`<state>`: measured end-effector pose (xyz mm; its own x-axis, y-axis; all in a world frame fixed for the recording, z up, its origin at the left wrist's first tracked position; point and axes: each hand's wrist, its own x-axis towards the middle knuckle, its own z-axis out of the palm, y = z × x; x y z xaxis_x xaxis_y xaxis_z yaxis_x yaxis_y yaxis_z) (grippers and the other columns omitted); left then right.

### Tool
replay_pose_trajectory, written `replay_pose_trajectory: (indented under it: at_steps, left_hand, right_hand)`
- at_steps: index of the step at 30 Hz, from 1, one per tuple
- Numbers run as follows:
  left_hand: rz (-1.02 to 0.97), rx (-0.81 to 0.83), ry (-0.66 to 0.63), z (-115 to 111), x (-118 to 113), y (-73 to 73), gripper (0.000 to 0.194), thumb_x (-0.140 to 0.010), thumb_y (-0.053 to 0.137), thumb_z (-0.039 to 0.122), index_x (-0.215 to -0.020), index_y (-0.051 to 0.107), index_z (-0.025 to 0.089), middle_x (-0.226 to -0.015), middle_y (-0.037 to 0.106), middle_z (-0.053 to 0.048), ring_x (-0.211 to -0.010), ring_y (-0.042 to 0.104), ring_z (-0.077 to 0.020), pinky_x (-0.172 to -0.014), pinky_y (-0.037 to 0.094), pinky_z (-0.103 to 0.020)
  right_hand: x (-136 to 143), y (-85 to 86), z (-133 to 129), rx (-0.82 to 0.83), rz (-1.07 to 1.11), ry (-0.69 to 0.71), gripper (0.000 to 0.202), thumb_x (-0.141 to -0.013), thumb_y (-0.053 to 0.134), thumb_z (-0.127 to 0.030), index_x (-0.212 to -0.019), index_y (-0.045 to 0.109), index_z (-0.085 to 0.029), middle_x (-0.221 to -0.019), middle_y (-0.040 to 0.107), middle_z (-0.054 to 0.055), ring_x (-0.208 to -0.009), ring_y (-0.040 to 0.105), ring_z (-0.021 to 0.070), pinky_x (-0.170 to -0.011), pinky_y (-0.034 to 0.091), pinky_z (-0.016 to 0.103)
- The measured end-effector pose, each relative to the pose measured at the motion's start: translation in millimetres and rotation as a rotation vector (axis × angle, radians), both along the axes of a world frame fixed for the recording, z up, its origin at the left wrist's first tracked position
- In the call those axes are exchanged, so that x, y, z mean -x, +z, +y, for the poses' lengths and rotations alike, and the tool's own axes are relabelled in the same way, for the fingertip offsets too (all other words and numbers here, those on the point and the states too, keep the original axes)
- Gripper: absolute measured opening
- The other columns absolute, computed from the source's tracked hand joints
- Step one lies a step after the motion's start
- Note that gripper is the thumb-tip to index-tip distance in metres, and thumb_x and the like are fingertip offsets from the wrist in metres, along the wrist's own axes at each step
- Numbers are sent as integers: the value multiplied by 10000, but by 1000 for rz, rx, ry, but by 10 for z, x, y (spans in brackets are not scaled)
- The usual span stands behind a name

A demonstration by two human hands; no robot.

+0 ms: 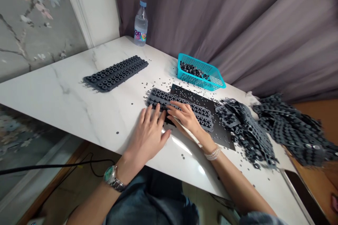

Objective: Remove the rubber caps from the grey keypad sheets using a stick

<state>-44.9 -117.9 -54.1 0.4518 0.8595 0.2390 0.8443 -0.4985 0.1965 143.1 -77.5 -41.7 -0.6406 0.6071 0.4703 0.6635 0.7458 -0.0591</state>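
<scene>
A dark grey rubber strip with rows of ring shapes (pixel 202 114) lies across a black mat (pixel 224 135) on the white table. My left hand (pixel 150 132) rests at the strip's near left edge, fingers spread and holding nothing. My right hand (pixel 186 121) is over the middle of the strip, its fingers bent round a thin whitish tool (pixel 188 132) that slants back under the palm towards the wrist. The fingertips of both hands are close together; the tool's tip is too small to make out.
Another ringed strip (pixel 116 74) lies at the back left. A turquoise basket (pixel 218 82) holds small black pieces. Behind stands a water bottle (pixel 141 28). Piled rubber sheets (pixel 248 130) and a dark flat device (pixel 303 193) are at the right. Small black discs are scattered about.
</scene>
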Motion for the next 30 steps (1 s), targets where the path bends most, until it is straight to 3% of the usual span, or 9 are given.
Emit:
replay_pose_trajectory:
  at_steps: [9,14,18,25,30]
  left_hand:
    - [-7,3,12,-21,2,29,614,-937,316,477,-1393,465,94,-1566,284,-165,-1425,268,-376,-1164,245,-544]
    - [3,8,14,-14,-8,33,604,-934,336,456,-1373,483,67,-1560,290,-180,-1422,270,-382,-1166,244,-539]
    - [-8,19,25,-4,-17,8,598,-935,339,438,-1401,448,80,-1552,308,-182,-1417,282,-379,-1157,249,-551]
    - [-23,5,21,5,-12,-4,598,-939,326,464,-1437,398,140,-1574,278,-140,-1427,268,-358,-1156,254,-540]
    - [-41,-2,18,-1,-9,-15,621,-937,312,493,-1440,388,136,-1576,271,-148,-1426,265,-367,-1151,256,-548]
  right_hand:
    - [0,-7,41,-65,-172,38,147,-974,462,-212,-1047,583,-167,-1232,658,123,-1286,488,251,-921,444,398]
    - [93,78,-10,2,-265,18,193,-991,382,-180,-1024,569,-146,-1241,629,186,-1320,443,264,-932,454,418]
    - [151,80,-13,34,-190,-46,222,-994,336,-164,-975,556,-138,-1202,621,222,-1314,450,270,-948,461,418]
    - [-141,-28,178,-59,38,-378,200,-989,348,-193,-1038,541,-177,-1133,660,180,-1343,426,300,-950,438,494]
    - [-116,2,139,-41,78,-361,183,-973,443,-275,-1049,587,-194,-1244,637,151,-1331,446,312,-959,419,504]
